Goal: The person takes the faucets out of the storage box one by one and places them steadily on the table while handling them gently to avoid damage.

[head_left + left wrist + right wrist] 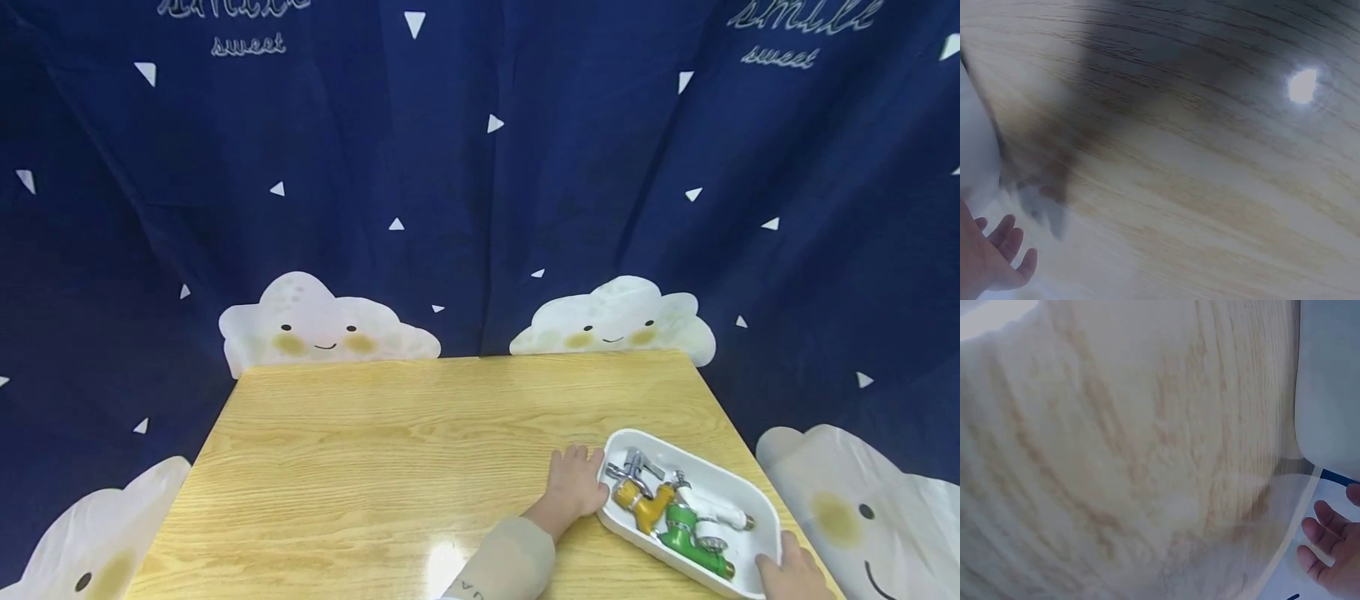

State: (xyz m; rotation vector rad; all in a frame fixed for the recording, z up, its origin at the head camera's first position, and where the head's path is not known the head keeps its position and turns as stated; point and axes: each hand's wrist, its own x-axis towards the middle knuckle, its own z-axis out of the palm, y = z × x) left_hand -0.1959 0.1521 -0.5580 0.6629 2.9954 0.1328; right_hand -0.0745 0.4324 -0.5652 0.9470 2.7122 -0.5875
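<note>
- Right hand [795,573], fingers loose, by the near-right end of the white tray [712,473].
- Tray, on the right side of the wooden table [375,458], slants lengthwise far-left to near-right; green tap [693,550] and white tap [716,507] point near-right.
- Left hand [577,485], relaxed, at its far-left end.
- Blue curtain [450,167] beyond.

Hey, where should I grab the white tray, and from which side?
Probably the rim of the white tray at its two short ends, coming from outside, left hand at one, right hand at the other: it is longer than wide and holds taps, so gripping both ends should keep it level.
</note>
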